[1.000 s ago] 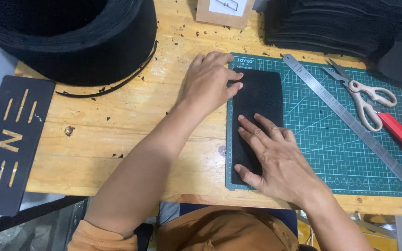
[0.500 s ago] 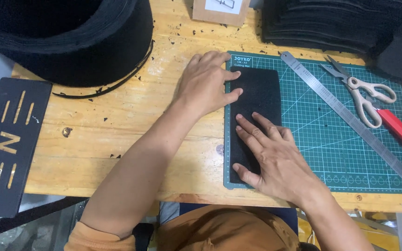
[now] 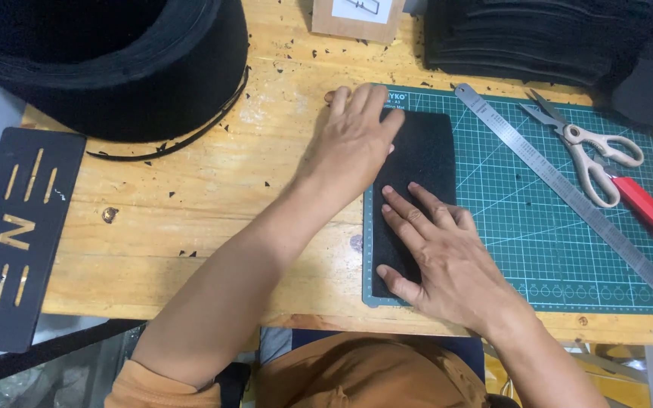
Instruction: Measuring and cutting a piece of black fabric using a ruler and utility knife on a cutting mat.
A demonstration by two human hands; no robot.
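Black felt rectangle (image 3: 425, 162) lying flat along the left edge of the green cutting mat (image 3: 538, 227), pinned under both palms. Left hand (image 3: 353, 143) now shifted up to the top-left corner, fingers spread and flat, gripping nothing; right hand (image 3: 440, 253) pressing the lower half, likewise splayed. Smoothing apparently under way. Steel ruler (image 3: 568, 196), scissors (image 3: 587, 151) and red utility knife (image 3: 651, 211) untouched to the right.

Bright, even light; soft shadows; sharp focus.
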